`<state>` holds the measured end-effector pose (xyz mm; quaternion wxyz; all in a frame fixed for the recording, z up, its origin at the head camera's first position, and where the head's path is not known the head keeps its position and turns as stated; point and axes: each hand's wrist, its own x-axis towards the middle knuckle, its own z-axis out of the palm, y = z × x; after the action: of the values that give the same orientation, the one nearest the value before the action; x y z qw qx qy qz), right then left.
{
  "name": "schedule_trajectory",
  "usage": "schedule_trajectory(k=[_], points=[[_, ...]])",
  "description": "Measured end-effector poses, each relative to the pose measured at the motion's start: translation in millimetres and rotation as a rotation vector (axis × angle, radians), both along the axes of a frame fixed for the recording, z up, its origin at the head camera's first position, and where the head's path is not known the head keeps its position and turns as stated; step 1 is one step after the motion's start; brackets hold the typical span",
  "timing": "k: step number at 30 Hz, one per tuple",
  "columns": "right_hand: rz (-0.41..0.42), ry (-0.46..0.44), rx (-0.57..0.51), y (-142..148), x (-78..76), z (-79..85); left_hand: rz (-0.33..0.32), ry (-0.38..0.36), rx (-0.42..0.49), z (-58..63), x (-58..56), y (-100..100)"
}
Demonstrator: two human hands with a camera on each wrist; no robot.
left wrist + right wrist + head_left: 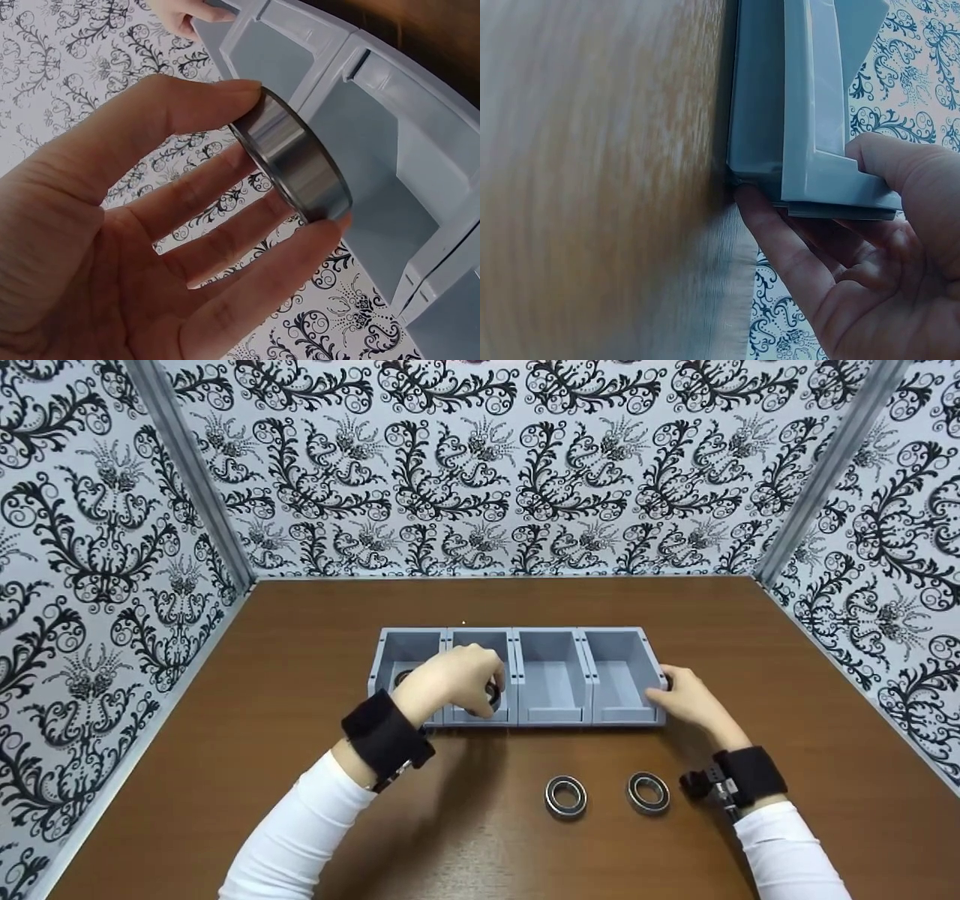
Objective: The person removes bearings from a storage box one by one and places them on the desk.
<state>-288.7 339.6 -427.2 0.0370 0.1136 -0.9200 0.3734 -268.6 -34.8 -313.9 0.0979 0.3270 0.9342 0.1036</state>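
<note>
My left hand [456,676] pinches a ball bearing [294,159] by its steel outer ring, thumb on one edge and fingers on the other. It hangs over the second compartment from the left in a row of grey plastic bins [553,721]. At the row's right end, my right hand [688,699] grips the side wall, with the thumb over the rim on the inside and the fingers along the outside, low by the table in the right wrist view. Part of a dark ring [403,676] shows in the leftmost compartment, mostly hidden behind my left hand.
Two more bearings [565,797] lie flat on the brown wooden table [315,622] in front of the bins, the right one [648,793] near my right wrist strap. Walls with black-and-white scroll pattern [495,472] enclose the table at the back and both sides.
</note>
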Motion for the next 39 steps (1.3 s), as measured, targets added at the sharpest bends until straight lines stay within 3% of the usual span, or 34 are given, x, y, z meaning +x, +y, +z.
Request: schedule_trajectory(k=[14, 26, 39], points=[[-0.005, 0.011, 0.005, 1, -0.5, -0.7, -0.033, -0.002, 0.013, -5.3, 8.1, -4], [-0.015, -0.034, -0.030, -1, 0.7, -0.4, -0.093, 0.010, 0.023, -7.7, 14.2, -5], [-0.031, -0.040, -0.014, -2, 0.9, 0.6, -0.087, 0.000, 0.015, -10.3, 21.8, -8]])
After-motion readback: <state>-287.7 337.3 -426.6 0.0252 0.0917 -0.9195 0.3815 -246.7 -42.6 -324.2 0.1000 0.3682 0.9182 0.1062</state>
